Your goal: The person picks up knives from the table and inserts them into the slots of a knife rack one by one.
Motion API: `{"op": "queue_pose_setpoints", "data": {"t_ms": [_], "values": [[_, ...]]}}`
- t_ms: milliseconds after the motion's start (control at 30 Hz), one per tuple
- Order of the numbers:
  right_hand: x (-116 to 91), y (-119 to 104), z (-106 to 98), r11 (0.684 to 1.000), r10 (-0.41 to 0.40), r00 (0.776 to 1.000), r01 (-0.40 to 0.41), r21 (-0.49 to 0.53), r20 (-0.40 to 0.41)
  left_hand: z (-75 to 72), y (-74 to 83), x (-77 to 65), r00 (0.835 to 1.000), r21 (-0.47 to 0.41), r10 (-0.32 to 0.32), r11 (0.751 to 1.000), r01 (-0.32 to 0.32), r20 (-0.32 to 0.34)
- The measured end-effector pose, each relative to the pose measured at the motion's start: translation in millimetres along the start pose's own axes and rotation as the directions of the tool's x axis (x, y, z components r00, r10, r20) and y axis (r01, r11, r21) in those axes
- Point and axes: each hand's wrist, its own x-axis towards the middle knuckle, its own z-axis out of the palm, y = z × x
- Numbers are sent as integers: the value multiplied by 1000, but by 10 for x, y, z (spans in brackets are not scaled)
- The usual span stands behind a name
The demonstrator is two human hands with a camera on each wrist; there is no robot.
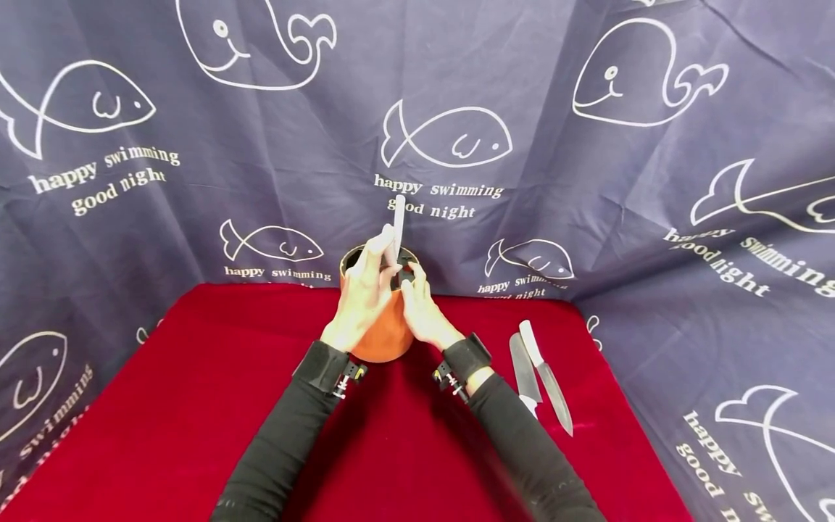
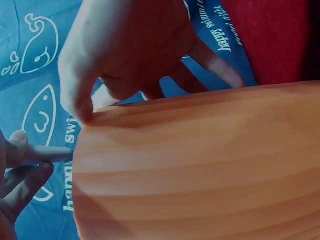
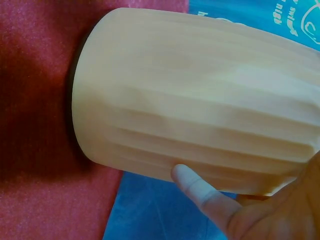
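An orange ribbed knife holder (image 1: pixel 381 326) with a dark inside stands upright near the back of the red table. My left hand (image 1: pixel 365 290) is over its mouth, fingers and thumb pinching the white handle of a knife (image 1: pixel 400 214) that points up; its blade is hidden. My right hand (image 1: pixel 424 312) grips the holder's right side at the rim. In the left wrist view, the right thumb presses the rim while that hand (image 2: pixel 130 45) spreads along the wall. The right wrist view shows one finger (image 3: pixel 200 190) touching the ribbed side.
To the right lie two knives: a broad-bladed one (image 1: pixel 524 366) and a pointed one (image 1: pixel 554 399) with a white handle, side by side on the red cloth (image 1: pixel 215 406). A blue-grey curtain (image 1: pixel 443 72) with whale and fish drawings hangs close behind the holder.
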Motion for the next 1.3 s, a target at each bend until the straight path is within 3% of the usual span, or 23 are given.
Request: {"op": "queue_pose_setpoints", "data": {"t_ms": [300, 533, 900, 1133, 1300], "values": [[13, 17, 14, 1000, 5, 1000, -5, 1, -2, 83, -92, -8, 994, 0, -41, 999, 41, 105], [0, 8, 34, 1000, -13, 1000, 13, -11, -7, 78, -152, 0, 991, -23, -43, 999, 46, 125], [28, 11, 23, 1000, -9, 1000, 9, -3, -24, 107, -250, 88, 983, -29, -101, 994, 106, 151], [32, 10, 28, 1000, -15, 1000, 15, -14, -21, 87, -294, 170, 966, -35, -158, 985, 169, 203], [25, 7, 28, 1000, -12, 1000, 12, -18, -15, 81, -308, 245, 958, -31, -159, 985, 171, 239]]}}
